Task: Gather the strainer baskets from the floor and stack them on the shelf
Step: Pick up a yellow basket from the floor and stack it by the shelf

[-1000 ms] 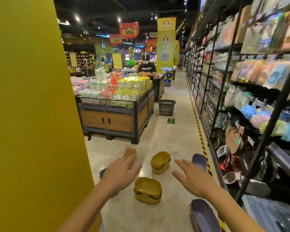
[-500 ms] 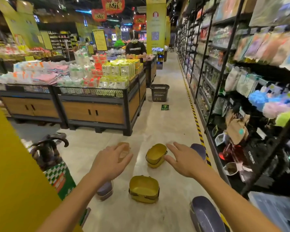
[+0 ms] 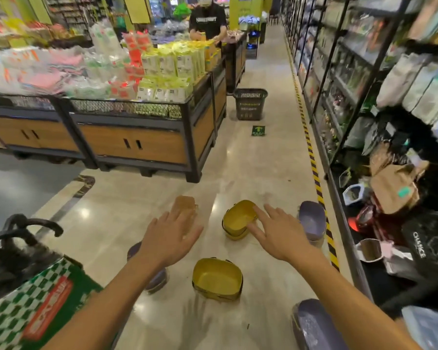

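Clock centred on nearest strainer basket [image 3: 216, 277] on aisle floor [image 3: 263, 173], 12 up the aisle.
Second basket [image 3: 238, 219] at 12.
Third basket [image 3: 311, 221] at 2, just beside striped floor tape [image 3: 314, 170].
Fourth basket [image 3: 314, 327] at 5, cut by frame edge.
Fifth basket [image 3: 159, 280] at 9, partly hidden behind left hand [image 3: 172, 238] and wrist.
Sixth basket [image 3: 183, 204] at 11, past that hand's fingertips.
Right hand [image 3: 278, 233] in view between second and third.
Display table [image 3: 134, 145] at 10, well back.
Shopping basket [image 3: 250, 104] far at 12, floor sticker [image 3: 258, 130] before it.
Shelf rack [image 3: 344, 92] along 1 to 4.
Carton [image 3: 36, 309] at 8.
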`<state>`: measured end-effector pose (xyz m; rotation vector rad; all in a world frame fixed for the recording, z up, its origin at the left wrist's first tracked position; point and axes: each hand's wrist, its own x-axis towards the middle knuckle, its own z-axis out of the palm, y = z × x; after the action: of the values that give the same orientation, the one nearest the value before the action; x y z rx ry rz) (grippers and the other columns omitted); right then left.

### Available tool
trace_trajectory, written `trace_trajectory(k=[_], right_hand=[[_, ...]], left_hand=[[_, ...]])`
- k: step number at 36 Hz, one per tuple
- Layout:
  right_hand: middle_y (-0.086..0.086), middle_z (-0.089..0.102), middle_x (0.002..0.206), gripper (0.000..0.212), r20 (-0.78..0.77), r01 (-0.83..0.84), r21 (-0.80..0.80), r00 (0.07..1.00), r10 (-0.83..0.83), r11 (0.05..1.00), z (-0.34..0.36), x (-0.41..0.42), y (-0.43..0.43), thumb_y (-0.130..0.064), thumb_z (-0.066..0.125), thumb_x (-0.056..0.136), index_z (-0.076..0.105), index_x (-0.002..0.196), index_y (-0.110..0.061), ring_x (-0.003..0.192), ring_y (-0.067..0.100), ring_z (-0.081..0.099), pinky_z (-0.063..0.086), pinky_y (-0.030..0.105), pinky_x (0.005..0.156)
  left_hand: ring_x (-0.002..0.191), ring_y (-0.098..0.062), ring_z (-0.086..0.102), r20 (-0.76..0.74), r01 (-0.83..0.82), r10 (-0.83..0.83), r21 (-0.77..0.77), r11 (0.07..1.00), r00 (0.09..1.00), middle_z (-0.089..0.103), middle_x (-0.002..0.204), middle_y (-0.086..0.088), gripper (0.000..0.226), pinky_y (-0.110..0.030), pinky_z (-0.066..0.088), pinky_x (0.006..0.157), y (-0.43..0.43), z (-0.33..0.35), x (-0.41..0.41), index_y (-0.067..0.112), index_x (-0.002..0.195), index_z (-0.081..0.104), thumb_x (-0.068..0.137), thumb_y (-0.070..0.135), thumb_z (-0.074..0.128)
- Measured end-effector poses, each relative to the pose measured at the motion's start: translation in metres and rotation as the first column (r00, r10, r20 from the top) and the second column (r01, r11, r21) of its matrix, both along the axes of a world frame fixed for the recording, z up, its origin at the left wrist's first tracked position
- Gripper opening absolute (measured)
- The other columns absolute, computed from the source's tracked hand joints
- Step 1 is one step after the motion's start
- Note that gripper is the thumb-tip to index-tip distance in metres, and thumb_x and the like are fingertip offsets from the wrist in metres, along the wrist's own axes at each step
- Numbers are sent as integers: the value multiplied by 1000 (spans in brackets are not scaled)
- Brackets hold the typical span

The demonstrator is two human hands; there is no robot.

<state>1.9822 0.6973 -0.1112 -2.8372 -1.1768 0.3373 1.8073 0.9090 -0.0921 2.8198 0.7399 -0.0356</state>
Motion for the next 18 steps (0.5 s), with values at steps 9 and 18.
trace_trajectory(k=[9,18], right_hand=[[6,24,168,66,-317,169,40,937,-148,985,-90,45,49,-59,28,105,21,162,-27,149,30,33,33,45,117],[-1,31,166,60,-649,562,-73,600,-468,824,-241,61,98,-53,34,106,30,160,-25,152,20,29,19,31,121]], left_hand=[[145,-22,38,-85,-83,53,-400,913,995,39,160,-1,76,-38,29,119,78,-102,59,28,156,36,95,73,30],[144,-27,39,-290,-312,165,-588,746,943,42,157,-6,58,-38,30,116,164,-257,104,22,155,36,104,49,38]])
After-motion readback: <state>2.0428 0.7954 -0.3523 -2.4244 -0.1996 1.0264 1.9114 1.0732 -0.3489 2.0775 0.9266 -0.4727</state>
